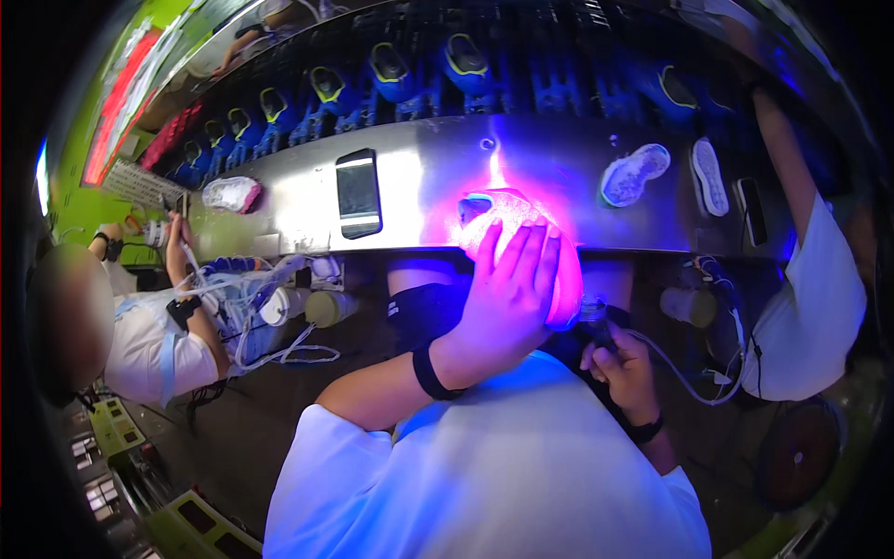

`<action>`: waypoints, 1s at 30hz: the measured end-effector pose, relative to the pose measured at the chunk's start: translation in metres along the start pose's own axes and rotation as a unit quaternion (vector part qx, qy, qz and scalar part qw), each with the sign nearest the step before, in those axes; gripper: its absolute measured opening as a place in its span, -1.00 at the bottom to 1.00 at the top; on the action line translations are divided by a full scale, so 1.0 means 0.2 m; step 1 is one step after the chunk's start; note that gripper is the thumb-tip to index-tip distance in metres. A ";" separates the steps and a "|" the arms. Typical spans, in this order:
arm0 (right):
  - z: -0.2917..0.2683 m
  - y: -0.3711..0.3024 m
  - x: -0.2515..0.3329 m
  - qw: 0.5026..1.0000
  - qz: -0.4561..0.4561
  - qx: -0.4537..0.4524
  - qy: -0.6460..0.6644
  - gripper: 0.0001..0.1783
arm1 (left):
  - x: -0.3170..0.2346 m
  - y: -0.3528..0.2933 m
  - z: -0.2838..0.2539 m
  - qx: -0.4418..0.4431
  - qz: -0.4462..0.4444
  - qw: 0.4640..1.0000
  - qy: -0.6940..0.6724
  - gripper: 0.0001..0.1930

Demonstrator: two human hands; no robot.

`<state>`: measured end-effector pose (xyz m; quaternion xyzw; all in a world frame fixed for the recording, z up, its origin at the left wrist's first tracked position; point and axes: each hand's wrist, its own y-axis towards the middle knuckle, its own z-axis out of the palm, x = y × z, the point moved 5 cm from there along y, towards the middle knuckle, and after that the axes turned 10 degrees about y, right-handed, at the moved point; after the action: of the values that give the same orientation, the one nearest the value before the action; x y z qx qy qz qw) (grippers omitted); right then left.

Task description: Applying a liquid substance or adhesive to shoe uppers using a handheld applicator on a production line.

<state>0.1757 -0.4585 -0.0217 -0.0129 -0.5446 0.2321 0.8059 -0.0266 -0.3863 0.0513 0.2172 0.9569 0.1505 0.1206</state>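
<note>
- Right hand, lower right of centre: its fingers were curled around a dark-handled tool, held low beside the shoe; I could not tell whether the tool touched it.
- Left hand, centre: its fingers lay long and close together over the shoe, clasping it from above – the thumb was out of sight.
- The shoe, centre of the frame, was under that hand at the near edge of the surface, bathed in pink-violet light. Work on it looked under way, not finished; glare hid how much of it had been covered.
- Across the middle of the frame, a white sole and a narrower sole lay right of centre, with a white-and-pink piece at left. All were well apart from the shoe – so any joining to it seemed still left to do.
- Farthest, along the top, stood dark blue shoes with yellow-green collars; whether those were finished, I could not tell.
</note>
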 end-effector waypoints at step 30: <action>-0.04 0.68 0.32 0.977 -0.002 -0.090 -0.193 -0.49 | 0.65 0.30 0.05 0.118 -0.018 0.991 -0.056 0.11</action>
<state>0.1535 -0.3097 -0.0070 -0.0392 -0.7083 0.1784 0.6818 -0.1153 -0.2726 0.0406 0.2213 0.9633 0.0216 0.1502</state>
